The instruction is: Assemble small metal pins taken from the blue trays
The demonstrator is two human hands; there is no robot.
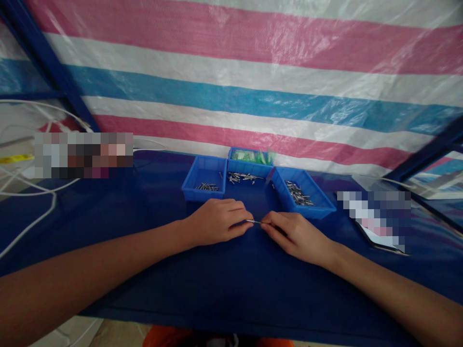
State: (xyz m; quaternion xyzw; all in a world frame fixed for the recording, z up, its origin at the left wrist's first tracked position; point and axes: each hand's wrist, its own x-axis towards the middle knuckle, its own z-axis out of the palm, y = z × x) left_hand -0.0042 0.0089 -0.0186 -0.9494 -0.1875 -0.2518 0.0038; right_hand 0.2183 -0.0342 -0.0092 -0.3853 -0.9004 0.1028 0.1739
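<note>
A thin metal pin (256,221) spans the gap between my two hands, just above or on the blue table. My left hand (219,221) pinches its left end, thumb and fingers pressed together. On the other end, the fingertips of my right hand (294,236) are closed. The pin's tips are hidden by the fingers. Beyond my left hand stands a blue bin (203,194) with some small metal pins. Behind my right hand, another blue bin (314,210) holds a larger heap of metal pieces. Several loose metal pins (243,178) lie on the table between the bins.
A third blue bin (249,168) at the back contains green and clear packets. A flat dark-edged device (379,245), partly blurred out, lies at the right. White cables (50,212) run over the table's left side. A striped plastic sheet (253,101) hangs behind the table.
</note>
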